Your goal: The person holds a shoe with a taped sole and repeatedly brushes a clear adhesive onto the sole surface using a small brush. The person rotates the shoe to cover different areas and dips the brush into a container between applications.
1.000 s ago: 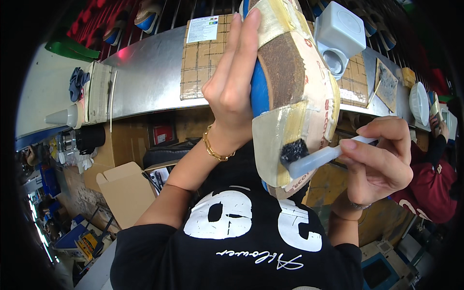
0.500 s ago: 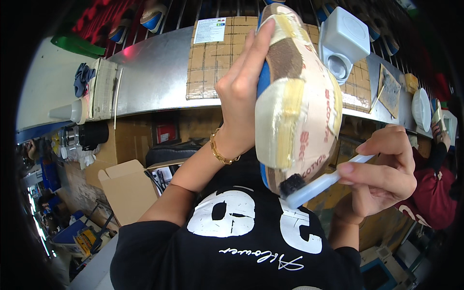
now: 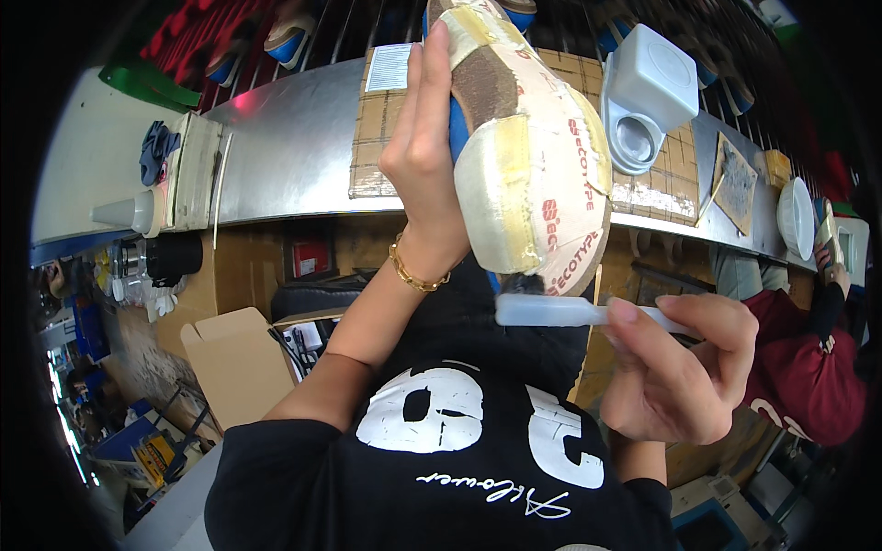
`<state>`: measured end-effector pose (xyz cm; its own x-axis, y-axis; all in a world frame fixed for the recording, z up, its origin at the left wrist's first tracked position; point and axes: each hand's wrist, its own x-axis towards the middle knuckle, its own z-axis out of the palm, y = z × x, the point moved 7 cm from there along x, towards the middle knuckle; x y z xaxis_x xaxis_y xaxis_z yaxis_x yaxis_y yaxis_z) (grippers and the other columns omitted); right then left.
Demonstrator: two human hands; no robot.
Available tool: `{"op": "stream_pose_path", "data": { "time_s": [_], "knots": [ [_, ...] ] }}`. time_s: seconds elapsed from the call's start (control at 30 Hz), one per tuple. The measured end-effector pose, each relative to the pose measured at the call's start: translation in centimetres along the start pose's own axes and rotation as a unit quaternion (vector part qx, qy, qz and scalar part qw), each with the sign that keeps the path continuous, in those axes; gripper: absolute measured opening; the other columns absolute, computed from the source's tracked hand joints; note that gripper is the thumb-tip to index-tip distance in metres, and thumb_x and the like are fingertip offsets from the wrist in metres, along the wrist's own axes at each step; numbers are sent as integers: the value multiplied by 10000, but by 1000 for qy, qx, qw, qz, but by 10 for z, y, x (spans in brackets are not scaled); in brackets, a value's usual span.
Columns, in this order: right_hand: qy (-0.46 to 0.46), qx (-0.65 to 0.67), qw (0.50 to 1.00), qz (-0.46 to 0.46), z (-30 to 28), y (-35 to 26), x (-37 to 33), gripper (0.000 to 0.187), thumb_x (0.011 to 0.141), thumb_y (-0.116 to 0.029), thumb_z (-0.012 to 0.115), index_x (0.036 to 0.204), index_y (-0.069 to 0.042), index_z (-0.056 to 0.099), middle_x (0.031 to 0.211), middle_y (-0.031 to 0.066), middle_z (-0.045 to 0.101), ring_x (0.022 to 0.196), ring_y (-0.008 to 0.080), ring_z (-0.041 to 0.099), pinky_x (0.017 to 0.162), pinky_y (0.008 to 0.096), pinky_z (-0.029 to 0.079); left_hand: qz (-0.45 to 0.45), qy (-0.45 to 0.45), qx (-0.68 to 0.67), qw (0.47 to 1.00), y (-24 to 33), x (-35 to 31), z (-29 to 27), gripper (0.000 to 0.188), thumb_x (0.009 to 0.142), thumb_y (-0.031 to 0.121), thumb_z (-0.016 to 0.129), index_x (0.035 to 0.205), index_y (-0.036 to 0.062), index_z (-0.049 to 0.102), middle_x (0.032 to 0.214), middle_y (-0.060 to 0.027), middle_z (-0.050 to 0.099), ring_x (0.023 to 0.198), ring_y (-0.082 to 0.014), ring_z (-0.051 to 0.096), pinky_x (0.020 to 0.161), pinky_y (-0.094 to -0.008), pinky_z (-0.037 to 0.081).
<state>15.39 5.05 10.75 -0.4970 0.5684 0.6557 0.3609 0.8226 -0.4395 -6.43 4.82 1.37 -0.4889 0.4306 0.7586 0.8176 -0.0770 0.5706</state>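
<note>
A cream, tape-wrapped shoe sole (image 3: 528, 156) with a brown patch is held upright, sole outward. A translucent-handled brush (image 3: 574, 312) lies level beneath it, its dark bristles seemingly touching the lower edge.

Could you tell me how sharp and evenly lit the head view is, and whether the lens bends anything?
Head view: the shoe and brush are sharp; the metal bench bows with fisheye distortion and shows a reddish glare patch at its left; the corners are black vignette, and the far rim looks dim.

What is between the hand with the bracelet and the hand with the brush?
The shoe, sole up. The left hand grips its side, and the brush in the right hand touches its lower end, in the head view.
</note>
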Motion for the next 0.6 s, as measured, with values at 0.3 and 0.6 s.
{"op": "stream_pose_path", "data": {
  "time_s": [0.3,0.6],
  "knots": [
    [-7,100,995,-16,11,13,3,438,465,-50,802,866,-223,830,801,1,588,677,139,540,641,284,384,-39,-35,-81,995,-8,3,2,818,726,170,855,1441,-4,498,1240,-238,668,985,-289,730,782,-338,593],
    [-37,216,976,1,16,25,12,388,482,-39,775,833,-194,833,810,8,608,677,131,525,640,263,365,-117,-93,-195,969,-32,-11,11,693,798,133,785,1445,103,539,1042,-158,755,717,-105,696,653,-279,576]
  ]
}}
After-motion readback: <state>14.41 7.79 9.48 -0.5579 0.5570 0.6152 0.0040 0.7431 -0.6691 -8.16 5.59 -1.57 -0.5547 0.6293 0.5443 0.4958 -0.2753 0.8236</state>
